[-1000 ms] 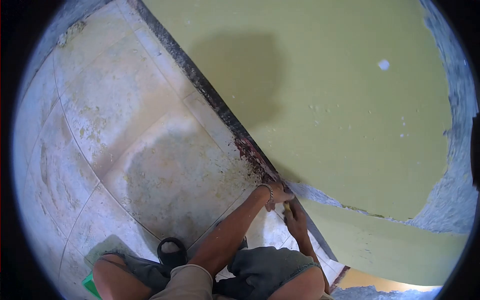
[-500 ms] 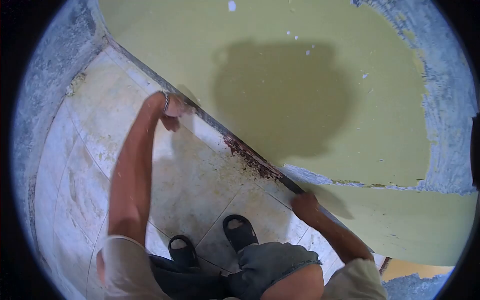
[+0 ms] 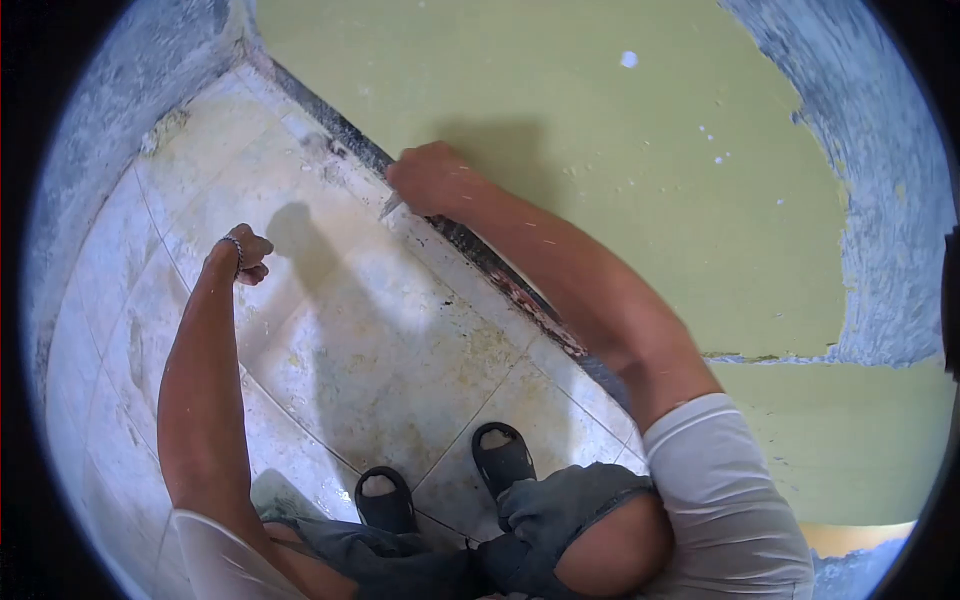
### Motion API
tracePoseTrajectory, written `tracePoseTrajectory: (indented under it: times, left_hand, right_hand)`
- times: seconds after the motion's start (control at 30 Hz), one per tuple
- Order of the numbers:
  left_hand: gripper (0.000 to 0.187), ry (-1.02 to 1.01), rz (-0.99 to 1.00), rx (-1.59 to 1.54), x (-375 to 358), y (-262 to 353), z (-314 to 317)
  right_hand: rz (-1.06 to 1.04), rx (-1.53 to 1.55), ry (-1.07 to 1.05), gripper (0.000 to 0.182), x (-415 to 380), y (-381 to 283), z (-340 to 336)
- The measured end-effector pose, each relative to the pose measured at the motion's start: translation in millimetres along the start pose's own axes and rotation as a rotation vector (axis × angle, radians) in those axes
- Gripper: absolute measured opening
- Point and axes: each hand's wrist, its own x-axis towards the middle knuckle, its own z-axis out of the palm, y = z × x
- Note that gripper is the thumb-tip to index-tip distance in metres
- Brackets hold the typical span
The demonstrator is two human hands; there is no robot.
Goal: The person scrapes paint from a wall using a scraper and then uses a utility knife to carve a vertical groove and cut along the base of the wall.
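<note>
My right hand is closed at the dark strip along the base of the green wall. A small thin piece sticks out below its fingers, too little showing to name. Over the tiled floor, to the left, hangs my left hand, its fingers curled, with a band at the wrist; what they hold, if anything, does not show. Reddish-brown residue marks the strip between my right hand and my knee.
Rough grey wall rises at the left, and bare bluish plaster borders the green paint at the right. My feet in black sandals stand on the tiles below.
My right hand has moved up and left along the strip, from its lower right part. My left hand has drawn back from the strip, left and down over the floor.
</note>
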Motion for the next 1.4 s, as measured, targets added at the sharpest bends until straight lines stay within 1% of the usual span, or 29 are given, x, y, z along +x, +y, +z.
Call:
tracePoseTrajectory:
  times: [0.07,0.13,0.17,0.2,0.23,0.3,0.37,0.43,0.5,0.53,0.57,0.6,0.63,0.67,0.7,0.73,0.8,0.83,0.87,0.93,0.97,1.0,1.03,1.07,1.13,1.2,1.27,1.33,1.4]
  left_hand:
    - [0.033,-0.012,-0.042,0.039,14.2,-10.4,-1.3]
    - [0.028,-0.014,0.176,0.025,47.1,-15.2,-1.0]
    - [0.028,0.016,0.185,-0.094,42.9,-2.9,3.8]
    - [0.028,0.047,0.190,-0.212,35.3,14.3,11.4]
    - [0.029,-0.018,0.253,-0.192,47.7,21.6,14.9]
    - [0.028,-0.074,0.257,-0.209,42.7,37.4,23.1]
    - [0.027,-0.065,0.193,-0.252,15.7,59.7,29.4]
    - [0.026,-0.047,0.200,-0.221,9.1,68.5,32.4]
    - [0.026,-0.067,0.189,-0.225,17.0,65.3,36.2]
    - [0.025,-0.083,0.186,-0.233,20.0,64.8,38.6]
    - [0.025,-0.084,0.161,-0.195,21.9,64.2,39.2]
    - [0.025,-0.091,0.164,-0.188,31.4,60.0,41.9]
    - [0.021,-0.133,0.333,0.197,50.0,50.5,45.7]
    - [0.018,-0.167,0.497,0.584,74.7,37.6,49.3]
    - [0.013,-0.113,0.449,0.516,89.6,29.1,53.5]
    - [0.008,-0.058,0.404,0.444,86.3,27.2,53.6]
    - [0.008,-0.119,0.625,1.060,68.9,29.1,48.0]
    - [0.014,-0.108,0.770,1.377,69.3,34.7,47.5]
    - [0.014,-0.100,0.776,1.379,71.8,36.2,48.5]
    - [0.019,-0.185,0.348,0.646,74.3,38.8,53.4]
    - [0.019,-0.181,0.356,0.657,61.8,45.6,51.9]
    - [0.020,-0.171,0.377,0.552,41.4,54.1,47.8]
    - [0.022,-0.161,0.397,0.447,27.0,60.9,47.1]
    - [0.022,-0.155,0.401,0.460,25.9,61.8,47.0]
    - [0.024,-0.183,0.339,0.177,33.5,57.0,42.6]
    - [0.026,-0.072,0.166,-0.078,7.3,55.5,36.5]
    - [0.029,-0.008,0.131,-0.090,14.3,32.2,24.7]
    - [0.027,0.014,0.076,-0.085,20.3,7.8,9.8]
    - [0.028,0.064,-0.028,-0.016,16.9,-3.6,0.0]
  right_hand:
    - [-0.016,-0.011,-0.058,0.014,-23.2,5.2,-4.0]
    - [-0.053,0.008,-0.123,0.011,-82.2,7.3,13.8]
    - [-0.147,-0.101,-0.339,0.011,-107.1,8.9,24.5]
    - [-0.050,-0.091,-0.382,0.010,-141.2,10.7,63.8]
    - [-0.090,-0.093,-0.515,0.011,-172.7,2.4,62.1]
    - [-0.052,-0.079,-0.765,0.013,-218.2,-6.6,107.6]
    - [-0.149,-0.032,-0.846,0.015,-231.0,-11.4,141.6]
    - [-0.229,-0.030,-0.861,0.018,-192.9,-11.1,157.5]
    - [-0.349,0.024,-0.472,0.017,-128.4,-2.0,144.0]
    - [-0.214,0.027,-0.600,0.019,-78.1,-10.1,111.7]
    - [-0.332,0.095,-0.324,0.018,-41.2,7.8,119.5]
    - [-0.216,0.041,-0.254,0.020,-12.3,-2.5,72.0]
    - [-0.080,0.062,-0.217,0.017,6.2,-12.7,31.9]
    - [-0.078,0.180,-0.062,0.018,17.3,-3.5,27.2]
    - [-0.077,0.294,0.096,0.020,22.5,2.7,23.2]
    - [-0.070,0.290,0.098,0.020,12.7,1.7,11.3]
    - [-0.086,0.334,0.014,0.027,-30.0,4.3,-9.2]
    - [-0.077,0.376,0.066,0.026,-59.5,7.6,-1.9]
    - [-0.070,0.417,0.121,0.025,-93.4,9.3,6.7]
    - [0.177,0.564,-0.162,0.026,-162.1,1.7,9.0]
    - [0.239,0.664,-0.139,0.027,-198.4,-3.6,19.5]
    - [0.299,0.765,-0.114,0.028,-235.3,-8.5,38.6]
    - [0.353,0.818,-0.044,0.031,-273.4,-12.0,67.8]
    - [0.405,0.872,0.027,0.033,-308.8,-18.4,97.6]
    - [0.850,1.324,-0.027,0.036,-370.4,-46.3,137.8]
    - [1.103,1.484,0.072,0.035,-404.1,-76.4,160.4]
    - [1.220,1.665,0.243,0.034,-421.9,-92.7,199.2]
    - [1.213,1.650,0.286,0.034,-407.5,-85.2,216.2]
    - [0.964,1.229,0.485,0.032,-374.3,-63.5,233.7]
